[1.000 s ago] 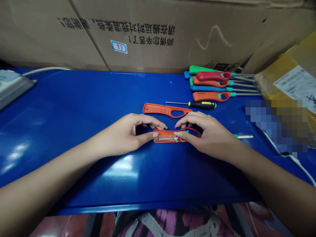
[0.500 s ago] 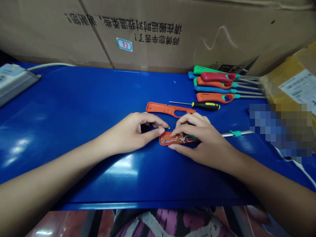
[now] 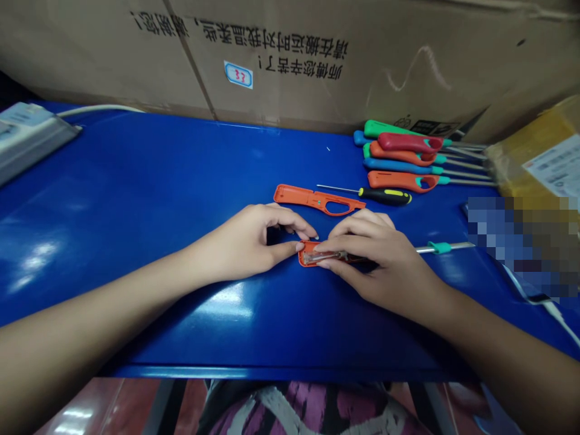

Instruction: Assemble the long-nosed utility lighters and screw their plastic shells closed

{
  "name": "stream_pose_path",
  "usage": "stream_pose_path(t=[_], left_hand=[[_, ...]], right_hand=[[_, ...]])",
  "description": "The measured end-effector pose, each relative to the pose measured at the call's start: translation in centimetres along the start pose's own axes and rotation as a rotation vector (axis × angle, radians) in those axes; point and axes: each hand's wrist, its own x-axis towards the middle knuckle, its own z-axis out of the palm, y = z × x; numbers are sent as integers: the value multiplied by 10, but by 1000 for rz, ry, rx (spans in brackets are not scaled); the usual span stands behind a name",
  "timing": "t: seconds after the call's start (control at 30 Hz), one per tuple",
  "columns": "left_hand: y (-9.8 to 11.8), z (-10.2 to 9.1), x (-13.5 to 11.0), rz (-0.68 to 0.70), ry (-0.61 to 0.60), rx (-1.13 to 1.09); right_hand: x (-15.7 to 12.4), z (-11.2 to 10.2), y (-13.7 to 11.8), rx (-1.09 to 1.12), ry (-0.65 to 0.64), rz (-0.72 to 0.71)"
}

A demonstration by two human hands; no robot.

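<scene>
An opened gas lighter lies on the blue table with its orange lower shell (image 3: 302,258) facing up. Inside the shell sits a clear fuel tank (image 3: 313,258), its left end slightly raised. My right hand (image 3: 378,251) pinches the tank between thumb and fingers and covers the middle of the lighter. The metal lighter tube (image 3: 462,246) with a teal collar sticks out to the right. At the shell's left end, my left hand (image 3: 267,238) has its thumb against the corner, fingers curled around the far side. The other orange shell half (image 3: 294,194) lies behind the hands.
A black and yellow screwdriver (image 3: 385,196) lies behind the shell half. Several assembled lighters (image 3: 403,181) are piled at the back right, beside a taped carton (image 3: 544,145). A large cardboard box (image 3: 290,90) stands along the back; a power strip (image 3: 36,136) is at left.
My right hand's fingertips have closed in on the clear tank, which now looks slightly lifted and tilted in the shell. My left hand stays at the shell's end. The view has shifted slightly.
</scene>
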Motion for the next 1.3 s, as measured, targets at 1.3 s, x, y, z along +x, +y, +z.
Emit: stream_pose_path(t=[1.3], left_hand=[[2,18,-7,44,117,164]], right_hand=[[3,-32,15,117,-153,303]])
